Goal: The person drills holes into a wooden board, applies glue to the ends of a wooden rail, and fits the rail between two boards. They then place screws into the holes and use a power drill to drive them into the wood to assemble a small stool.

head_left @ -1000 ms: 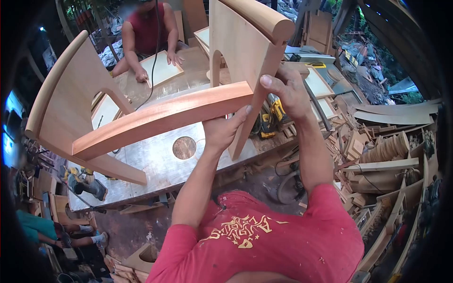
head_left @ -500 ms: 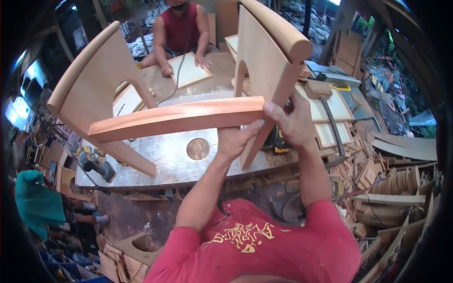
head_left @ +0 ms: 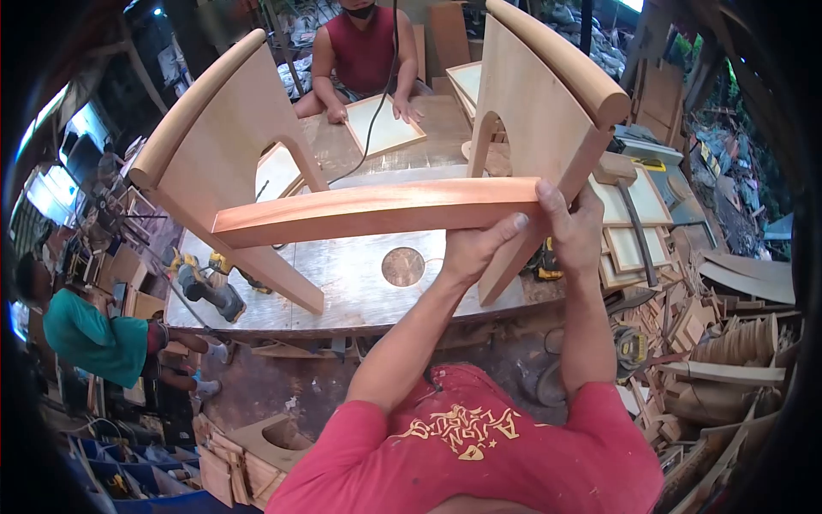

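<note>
I hold a wooden chair frame up above the workbench (head_left: 342, 287). A reddish curved rail (head_left: 377, 210) joins two pale side panels, the left panel (head_left: 227, 141) and the right panel (head_left: 544, 111). My left hand (head_left: 475, 248) grips the rail's right end from below, thumb on its front face. My right hand (head_left: 574, 227) wraps the joint where the rail meets the right panel's leg. The frame hangs in the air, clear of the bench.
A person in a red sleeveless top (head_left: 364, 51) works a flat panel (head_left: 385, 124) across the bench. A person in teal (head_left: 86, 334) sits low at left. A power tool (head_left: 210, 291) lies on the bench; a yellow tool (head_left: 544, 261) and wood offcuts (head_left: 711, 334) are at right.
The chair frame and both hands have shifted right and slightly up in view as my head turned. My grip on the rail's right end is unchanged.
</note>
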Available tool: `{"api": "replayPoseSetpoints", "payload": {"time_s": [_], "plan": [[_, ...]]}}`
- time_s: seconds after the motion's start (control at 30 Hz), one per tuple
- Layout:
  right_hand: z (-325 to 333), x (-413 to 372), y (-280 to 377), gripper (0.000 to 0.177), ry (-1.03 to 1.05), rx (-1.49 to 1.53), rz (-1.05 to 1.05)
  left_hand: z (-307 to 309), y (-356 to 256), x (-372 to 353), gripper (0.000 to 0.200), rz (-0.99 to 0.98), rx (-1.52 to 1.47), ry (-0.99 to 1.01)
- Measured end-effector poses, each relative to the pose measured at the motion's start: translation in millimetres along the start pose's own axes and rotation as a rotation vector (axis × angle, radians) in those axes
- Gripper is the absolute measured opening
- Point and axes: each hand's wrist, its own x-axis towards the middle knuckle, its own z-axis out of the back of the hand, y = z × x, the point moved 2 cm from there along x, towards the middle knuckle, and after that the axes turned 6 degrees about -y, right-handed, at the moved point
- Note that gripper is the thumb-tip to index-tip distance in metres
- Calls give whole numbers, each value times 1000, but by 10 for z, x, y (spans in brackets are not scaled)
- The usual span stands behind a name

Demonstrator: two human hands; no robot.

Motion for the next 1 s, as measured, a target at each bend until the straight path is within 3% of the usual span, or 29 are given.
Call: {"api": "replayPoseSetpoints", "payload": {"time_s": [0.1, 0.13, 0.2, 0.37, 0.5, 0.73, 0.83, 0.87, 1.0], "plan": [[-98, 12, 25, 46, -43, 122, 2, 131, 15, -2, 39, 54, 1, -100], [-61, 46, -37, 43, -31, -19, 55, 113, 15, 0, 37, 66, -45, -126], [0, 53, -35, 49, -67, -228, 140, 175, 46, 45, 36, 111, -85, -56], [193, 152, -8, 52, -90, -200, 219, 143, -111, 54, 41, 87, -208, 3], [477, 237, -5, 43, -50, -195, 91, 193, -105, 92, 46, 79, -238, 21], [1042, 337, -357, 39, -197, -144, -73, 188, -167, 84, 47, 115, -238, 61], [1255, 365, -439, 41, -270, -229, -174, 349, -26, 125, 66, 37, -67, 62], [1311, 340, -427, 42, -284, -269, -225, 362, -19, 118, 65, 29, -110, 31], [1486, 214, -536, 46, -274, -198, -120, 440, 29, 151, 67, 0, -202, -45]]}}
